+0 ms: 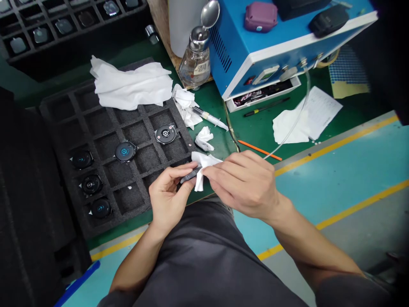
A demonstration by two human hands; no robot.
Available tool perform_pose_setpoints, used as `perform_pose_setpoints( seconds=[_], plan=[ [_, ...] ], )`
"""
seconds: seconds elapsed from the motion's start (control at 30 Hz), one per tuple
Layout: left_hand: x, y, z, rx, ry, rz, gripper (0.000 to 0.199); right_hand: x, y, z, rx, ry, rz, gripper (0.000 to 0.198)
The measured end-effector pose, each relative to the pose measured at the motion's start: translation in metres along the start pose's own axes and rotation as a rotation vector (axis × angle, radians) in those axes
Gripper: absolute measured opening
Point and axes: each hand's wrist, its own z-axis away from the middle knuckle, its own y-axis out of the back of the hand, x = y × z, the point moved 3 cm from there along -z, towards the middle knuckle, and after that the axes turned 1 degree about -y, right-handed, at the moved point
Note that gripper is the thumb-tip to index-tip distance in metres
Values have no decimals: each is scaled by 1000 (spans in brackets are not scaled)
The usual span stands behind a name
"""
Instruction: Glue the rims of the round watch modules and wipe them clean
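Black watch (191, 175) sits pinched between thumb and fingertips of our left hand (168, 196); our right hand (247, 183) grips tissue (206, 160) at its end.

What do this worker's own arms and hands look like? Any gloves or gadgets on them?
No gloves: the left hand and right hand are both bare. No ring, watch or band shows on either. The forearms are bare too, up to dark grey sleeves that show only at the picture's bottom edge. I see no markings.
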Motion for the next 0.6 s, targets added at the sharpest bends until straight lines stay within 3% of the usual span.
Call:
perform_pose_setpoints(
  seconds=[0.23, 0.37, 0.6],
  plan=[
    [-5, 1, 0, -14, -40, -3, 13, 3, -1, -1, -4, 9, 15, 10],
    [-7, 2, 0, -35, -114, -4, 12, -3, 0, -2, 42, 43, -106, 9],
    [-5, 6, -3, -48, -113, 145, 19, 0, 6, 9, 132, -66, -258, 10]
  ],
)
